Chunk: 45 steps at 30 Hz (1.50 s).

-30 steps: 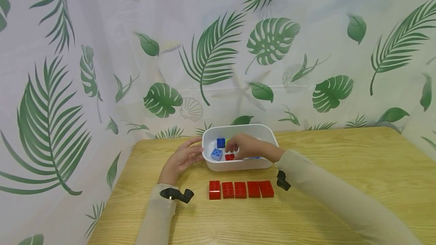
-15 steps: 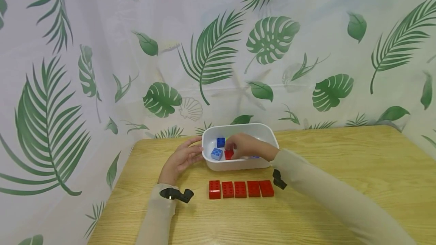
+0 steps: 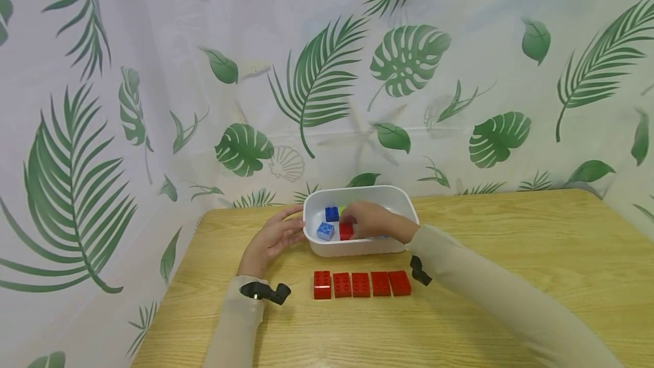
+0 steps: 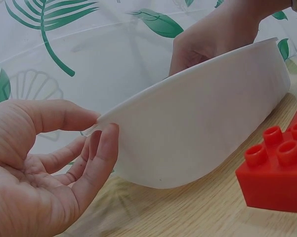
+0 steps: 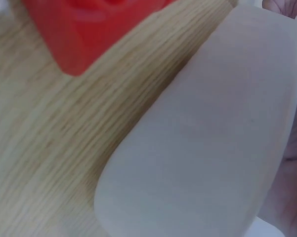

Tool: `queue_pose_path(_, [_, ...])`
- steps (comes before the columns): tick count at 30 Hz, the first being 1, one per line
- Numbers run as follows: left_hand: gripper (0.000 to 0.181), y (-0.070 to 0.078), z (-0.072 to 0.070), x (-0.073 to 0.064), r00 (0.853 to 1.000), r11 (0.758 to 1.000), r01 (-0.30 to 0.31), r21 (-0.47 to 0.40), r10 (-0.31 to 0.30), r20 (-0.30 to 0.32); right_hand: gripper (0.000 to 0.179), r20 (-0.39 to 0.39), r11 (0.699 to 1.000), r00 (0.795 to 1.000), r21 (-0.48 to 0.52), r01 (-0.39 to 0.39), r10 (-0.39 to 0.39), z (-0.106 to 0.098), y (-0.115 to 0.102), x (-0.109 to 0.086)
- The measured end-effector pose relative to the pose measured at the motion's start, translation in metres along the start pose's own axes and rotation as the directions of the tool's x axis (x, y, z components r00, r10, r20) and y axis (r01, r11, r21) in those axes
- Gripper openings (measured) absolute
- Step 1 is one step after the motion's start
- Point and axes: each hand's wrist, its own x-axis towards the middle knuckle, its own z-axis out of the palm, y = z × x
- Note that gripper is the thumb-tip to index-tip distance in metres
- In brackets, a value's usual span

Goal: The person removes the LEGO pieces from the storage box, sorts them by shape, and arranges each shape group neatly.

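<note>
A white plastic bin (image 3: 337,249) stands on the table with toy building bricks inside. At its left end, my left hand (image 3: 276,236) pinches the rim between thumb and fingers, as the left wrist view shows. My right hand (image 3: 375,220) reaches down into the bin with curled fingers, gripping a red brick (image 3: 346,232). Left of that brick lie a light blue brick (image 3: 325,231) and a dark blue brick (image 3: 331,214). A sliver of yellow-green shows behind the right fingers. The right wrist view shows mostly the bin's outer wall (image 5: 188,148), hiding the fingertips.
Several red bricks (image 3: 360,284) form a row on the wooden table (image 3: 306,334) in front of the bin. The leftmost red brick (image 3: 322,285) looks taller than the others. A leaf-patterned curtain (image 3: 327,72) hangs behind the table and along its left side.
Inside the bin, the red brick at my right fingers has turned and shifted slightly, showing more of its red surface. My right forearm moved slightly left. My left hand kept its place.
</note>
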Motion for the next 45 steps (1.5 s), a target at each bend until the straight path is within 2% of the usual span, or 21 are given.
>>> queue_pose_path(10, [0.054, 0.003, 0.002, -0.001, 1.000, 1.000, 0.003, -0.001, -0.003, 0.005, 0.046, -0.063, 0.997, 0.998, -0.078, -0.019, 0.014, -0.004, 0.009, -0.003])
queue_pose_path(23, [0.055, 0.001, 0.000, 0.000, 1.000, 1.000, 0.012, -0.015, -0.012, -0.002, 0.044, -0.112, 0.976, 0.992, -0.213, 0.035, -0.060, -0.007, 0.023, -0.006])
queue_pose_path(36, [0.056, -0.001, -0.002, -0.001, 1.000, 1.000, -0.020, -0.016, 0.021, 0.019, 0.046, -0.172, 0.973, 0.979, -0.221, 0.073, -0.112, -0.020, 0.033, -0.021])
queue_pose_path(41, [0.056, 0.000, 0.000, -0.001, 1.000, 1.000, 0.002, -0.020, -0.002, -0.003, 0.047, -0.207, 0.984, 0.973, -0.162, 0.072, -0.106, -0.027, 0.037, -0.028])
queue_pose_path(45, [0.055, 0.001, 0.001, -0.002, 1.000, 1.000, 0.018, -0.017, -0.018, -0.013, 0.047, -0.236, 0.985, 0.963, -0.145, 0.097, -0.129, -0.034, 0.037, -0.036])
